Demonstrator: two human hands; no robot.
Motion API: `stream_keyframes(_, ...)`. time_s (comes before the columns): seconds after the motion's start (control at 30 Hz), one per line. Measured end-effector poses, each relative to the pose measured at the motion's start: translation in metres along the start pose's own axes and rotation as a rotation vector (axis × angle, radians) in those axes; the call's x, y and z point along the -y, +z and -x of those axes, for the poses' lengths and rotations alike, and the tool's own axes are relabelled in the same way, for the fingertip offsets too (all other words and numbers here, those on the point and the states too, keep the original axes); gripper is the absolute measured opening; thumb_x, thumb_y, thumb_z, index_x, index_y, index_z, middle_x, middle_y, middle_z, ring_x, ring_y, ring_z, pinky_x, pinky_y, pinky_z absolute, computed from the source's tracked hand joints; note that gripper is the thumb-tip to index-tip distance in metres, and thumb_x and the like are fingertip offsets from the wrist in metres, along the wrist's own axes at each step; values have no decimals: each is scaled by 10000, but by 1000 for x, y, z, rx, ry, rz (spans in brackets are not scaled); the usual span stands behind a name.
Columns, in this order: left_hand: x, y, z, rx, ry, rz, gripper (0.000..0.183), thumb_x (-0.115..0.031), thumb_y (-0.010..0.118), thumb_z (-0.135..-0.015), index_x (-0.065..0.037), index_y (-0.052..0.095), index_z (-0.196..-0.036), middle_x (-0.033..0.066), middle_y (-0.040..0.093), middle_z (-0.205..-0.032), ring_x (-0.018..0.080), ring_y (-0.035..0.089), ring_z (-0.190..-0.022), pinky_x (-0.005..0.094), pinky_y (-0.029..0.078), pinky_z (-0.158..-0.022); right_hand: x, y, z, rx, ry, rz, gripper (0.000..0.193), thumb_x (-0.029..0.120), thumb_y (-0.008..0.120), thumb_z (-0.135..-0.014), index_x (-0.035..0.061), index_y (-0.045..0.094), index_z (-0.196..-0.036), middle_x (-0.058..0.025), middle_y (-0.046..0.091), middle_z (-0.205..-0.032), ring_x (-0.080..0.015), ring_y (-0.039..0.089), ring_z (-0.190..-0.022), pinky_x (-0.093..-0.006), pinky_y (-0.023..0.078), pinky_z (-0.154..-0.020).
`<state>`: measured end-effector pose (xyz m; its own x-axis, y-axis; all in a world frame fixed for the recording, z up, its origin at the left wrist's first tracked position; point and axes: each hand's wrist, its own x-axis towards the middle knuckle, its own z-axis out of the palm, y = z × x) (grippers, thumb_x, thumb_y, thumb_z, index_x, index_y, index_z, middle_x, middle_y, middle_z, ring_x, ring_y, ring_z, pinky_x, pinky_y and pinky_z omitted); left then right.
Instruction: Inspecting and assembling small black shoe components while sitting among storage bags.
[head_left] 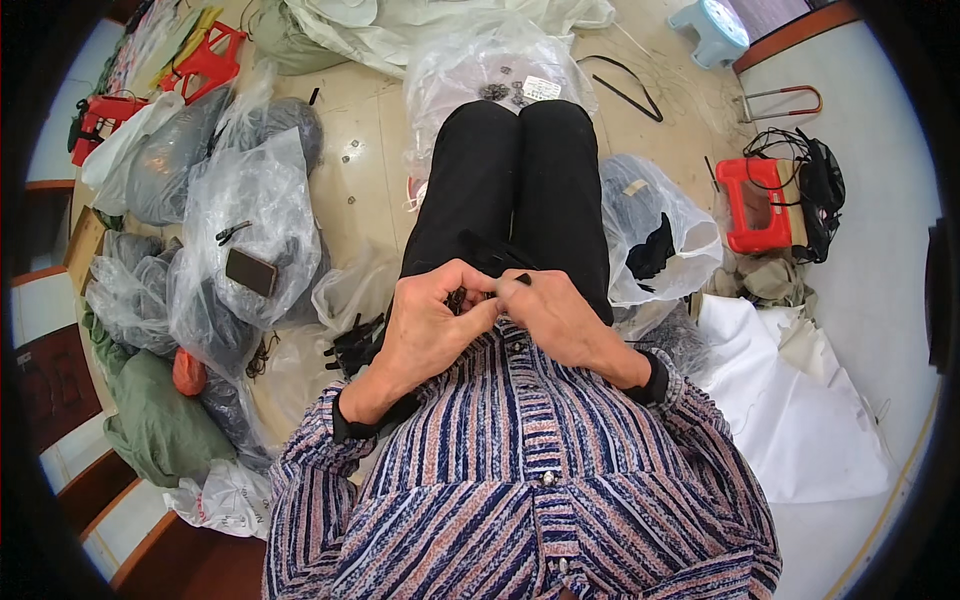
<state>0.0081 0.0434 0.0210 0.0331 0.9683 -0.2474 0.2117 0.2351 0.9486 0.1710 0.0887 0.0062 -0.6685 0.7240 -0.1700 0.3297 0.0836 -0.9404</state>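
Above my lap both hands come together, fingertips nearly touching. My left hand (428, 318) is closed, with small dark pieces (456, 300) showing inside its curled fingers; their exact kind is too small to tell. My right hand (562, 320) is closed too, pinching a black strap (490, 252) whose short end pokes out by the thumb. More of this strap lies across my black trousers (465, 190), just beyond the hands. Where the strap meets the dark pieces is hidden by my fingers.
Ahead of my knees, a clear plastic bag (450, 75) bears small dark pieces and a white label (541, 89). A white bag (690, 245) with black items stands at right, near a red stool (735, 235). At left, a phone (251, 272) rests on stuffed plastic bags (250, 190).
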Motion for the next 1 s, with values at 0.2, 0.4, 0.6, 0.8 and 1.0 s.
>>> stream_keyframes(0.2,8,2,1,-27,106,18,159,-43,667,-736,18,607,-870,-6,564,-663,31,477,-590,187,403,-525,-1,11,2,-198,-219,87,349,193,376,-903,-13,450,-632,-125,483,-572,-258,477,-510,-354,379,-502)
stream_keyframes(0.4,1,11,1,-114,151,275,156,-18,633,-777,22,603,-925,14,581,-732,45,515,-623,181,420,-545,5,2,1,-14,170,-980,409,289,351,-933,84,360,-579,8,309,-541,-120,373,-568,-281,352,-592)
stream_keyframes(0.6,0,10,5,-14,-14,558,229,-172,539,-880,20,569,-1003,46,614,-742,47,524,-563,156,371,-472,-4,1,-2,26,156,-1015,429,300,347,-935,79,341,-568,7,312,-534,-118,351,-550,-283,359,-579)
stream_keyframes(0.8,8,14,3,-59,-96,564,170,-117,548,-863,9,582,-973,20,591,-690,14,424,-484,152,350,-442,-7,3,-3,18,169,-936,435,316,330,-937,79,366,-574,11,309,-516,-101,329,-527,-257,336,-535)
stream_keyframes(1.0,1,10,3,-43,-156,613,87,-41,567,-818,14,589,-881,18,558,-609,26,441,-458,166,375,-449,-14,6,-1,42,143,-745,443,340,318,-927,77,385,-577,4,373,-527,-95,327,-510,-250,301,-497)
